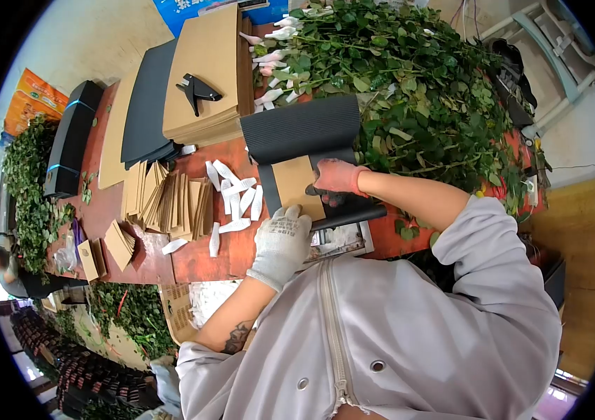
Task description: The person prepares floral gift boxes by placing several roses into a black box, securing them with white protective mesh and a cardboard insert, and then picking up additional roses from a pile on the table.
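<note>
My left hand (pixel 283 241), in a white printed glove, rests at the lower left edge of a brown cardboard piece (pixel 294 178). That piece lies on black sheet material (pixel 269 194). My right hand (pixel 336 182), in a red glove with dark fingertips, is at the right edge of the same cardboard, its fingers curled; what they hold, if anything, is hidden. Behind both hands a black corrugated sheet (pixel 301 129) curves upward. White foam sleeves (pixel 238 199) lie loose to the left of my hands.
A stapler (pixel 199 91) sits on a tall cardboard stack (pixel 203 42). Leafy stems (pixel 416 105) cover the back right. Small folded cardboards (pixel 168 199) stand on the red table (pixel 192 262), with black sheets (pixel 147 105) behind. A person (pixel 7 269) is at the far left.
</note>
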Action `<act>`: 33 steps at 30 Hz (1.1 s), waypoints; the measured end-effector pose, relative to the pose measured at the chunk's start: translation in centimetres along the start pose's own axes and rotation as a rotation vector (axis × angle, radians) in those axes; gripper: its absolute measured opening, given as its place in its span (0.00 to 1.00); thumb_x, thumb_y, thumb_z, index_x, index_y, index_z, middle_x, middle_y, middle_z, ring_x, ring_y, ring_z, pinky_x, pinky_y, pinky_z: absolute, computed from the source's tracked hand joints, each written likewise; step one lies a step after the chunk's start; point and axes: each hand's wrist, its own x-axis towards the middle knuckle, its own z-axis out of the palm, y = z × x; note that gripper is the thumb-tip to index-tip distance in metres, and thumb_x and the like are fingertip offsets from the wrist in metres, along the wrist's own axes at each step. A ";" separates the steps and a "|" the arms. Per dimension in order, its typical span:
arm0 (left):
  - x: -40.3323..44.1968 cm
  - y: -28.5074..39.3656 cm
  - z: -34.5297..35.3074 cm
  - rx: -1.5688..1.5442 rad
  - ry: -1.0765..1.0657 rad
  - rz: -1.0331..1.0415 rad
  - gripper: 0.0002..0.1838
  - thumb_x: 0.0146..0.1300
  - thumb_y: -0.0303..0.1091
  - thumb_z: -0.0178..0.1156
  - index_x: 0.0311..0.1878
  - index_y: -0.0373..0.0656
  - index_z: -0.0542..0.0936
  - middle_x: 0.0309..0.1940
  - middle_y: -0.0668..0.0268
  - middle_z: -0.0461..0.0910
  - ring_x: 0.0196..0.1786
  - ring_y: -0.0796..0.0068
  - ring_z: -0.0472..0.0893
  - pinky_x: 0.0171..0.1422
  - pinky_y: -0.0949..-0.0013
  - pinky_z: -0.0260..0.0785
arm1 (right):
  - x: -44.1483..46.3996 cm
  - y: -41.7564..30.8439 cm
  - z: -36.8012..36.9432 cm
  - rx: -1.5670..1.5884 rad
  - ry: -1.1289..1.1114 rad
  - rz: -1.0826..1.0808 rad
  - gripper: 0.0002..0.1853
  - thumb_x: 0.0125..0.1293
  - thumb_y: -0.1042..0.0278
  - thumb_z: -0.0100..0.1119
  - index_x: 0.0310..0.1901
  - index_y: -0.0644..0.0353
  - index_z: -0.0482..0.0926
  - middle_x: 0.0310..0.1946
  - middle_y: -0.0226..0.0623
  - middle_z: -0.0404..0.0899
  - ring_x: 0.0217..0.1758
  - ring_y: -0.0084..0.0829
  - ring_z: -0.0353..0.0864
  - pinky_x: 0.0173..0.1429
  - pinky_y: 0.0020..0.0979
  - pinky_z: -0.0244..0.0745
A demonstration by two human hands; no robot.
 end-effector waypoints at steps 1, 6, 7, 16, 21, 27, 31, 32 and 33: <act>0.2 -0.2 0.2 -0.007 0.032 0.041 0.11 0.57 0.39 0.56 0.39 0.45 0.79 0.44 0.60 0.76 0.50 0.63 0.77 0.48 0.57 0.71 | 0.0 0.0 -0.2 0.012 -0.002 -0.001 0.14 0.59 0.68 0.54 0.36 0.73 0.78 0.27 0.42 0.81 0.23 0.30 0.82 0.28 0.31 0.80; 0.1 -0.2 -1.2 -0.104 -0.110 0.034 0.12 0.55 0.39 0.57 0.38 0.42 0.78 0.40 0.58 0.77 0.46 0.56 0.77 0.50 0.58 0.69 | -0.6 -0.6 -0.3 -0.248 0.020 -0.055 0.14 0.58 0.65 0.50 0.34 0.69 0.79 0.23 0.41 0.82 0.23 0.31 0.83 0.30 0.30 0.80; 0.6 -0.2 -1.4 -0.118 -0.111 0.065 0.12 0.54 0.39 0.57 0.38 0.43 0.78 0.39 0.57 0.78 0.45 0.56 0.78 0.50 0.58 0.69 | -1.1 -0.9 -0.2 -0.394 0.054 -0.047 0.14 0.55 0.64 0.50 0.34 0.67 0.80 0.22 0.42 0.82 0.22 0.32 0.83 0.32 0.30 0.79; 1.3 -0.2 -1.5 -0.098 -0.211 0.033 0.14 0.57 0.41 0.53 0.41 0.45 0.80 0.44 0.58 0.79 0.47 0.56 0.79 0.51 0.58 0.71 | -5.1 -7.3 -10.2 -0.491 0.398 -0.786 0.14 0.55 0.56 0.57 0.40 0.53 0.79 0.37 0.38 0.80 0.46 0.41 0.79 0.52 0.37 0.72; 1.0 -0.5 -0.2 -0.058 -0.154 0.047 0.19 0.55 0.50 0.57 0.42 0.46 0.77 0.47 0.61 0.76 0.52 0.64 0.76 0.51 0.62 0.71 | 8.7 -5.9 -23.6 -0.469 0.710 -0.590 0.17 0.56 0.55 0.55 0.44 0.53 0.76 0.44 0.42 0.77 0.52 0.43 0.74 0.57 0.39 0.68; 1.6 -0.5 -0.9 -0.148 -0.266 0.010 0.20 0.59 0.40 0.54 0.53 0.42 0.75 0.54 0.58 0.75 0.56 0.61 0.74 0.58 0.60 0.67 | 24.6 -1.9 -28.6 -1.301 0.995 -0.089 0.28 0.59 0.65 0.51 0.64 0.56 0.63 0.57 0.46 0.66 0.60 0.51 0.63 0.60 0.52 0.59; -0.2 -1.3 2.0 -0.084 0.056 0.119 0.16 0.56 0.32 0.52 0.48 0.43 0.77 0.52 0.61 0.76 0.52 0.61 0.77 0.53 0.60 0.70 | 24.3 -3.0 -32.5 -1.273 0.920 0.031 0.33 0.57 0.64 0.51 0.66 0.59 0.60 0.59 0.48 0.64 0.62 0.50 0.62 0.64 0.49 0.59; 0.0 -0.9 1.3 -0.096 0.050 0.103 0.16 0.56 0.32 0.52 0.48 0.43 0.77 0.52 0.61 0.76 0.52 0.61 0.77 0.53 0.60 0.70 | 24.4 -3.0 -33.5 -1.229 0.885 0.061 0.33 0.56 0.63 0.52 0.65 0.60 0.60 0.59 0.49 0.63 0.62 0.49 0.62 0.63 0.47 0.61; 0.6 -0.5 -0.1 -0.104 -0.012 0.068 0.15 0.56 0.31 0.52 0.46 0.43 0.77 0.52 0.61 0.76 0.53 0.63 0.77 0.52 0.63 0.71 | 25.0 -3.0 -34.5 -1.142 0.849 0.089 0.33 0.56 0.63 0.52 0.65 0.60 0.60 0.60 0.49 0.62 0.62 0.48 0.62 0.63 0.46 0.61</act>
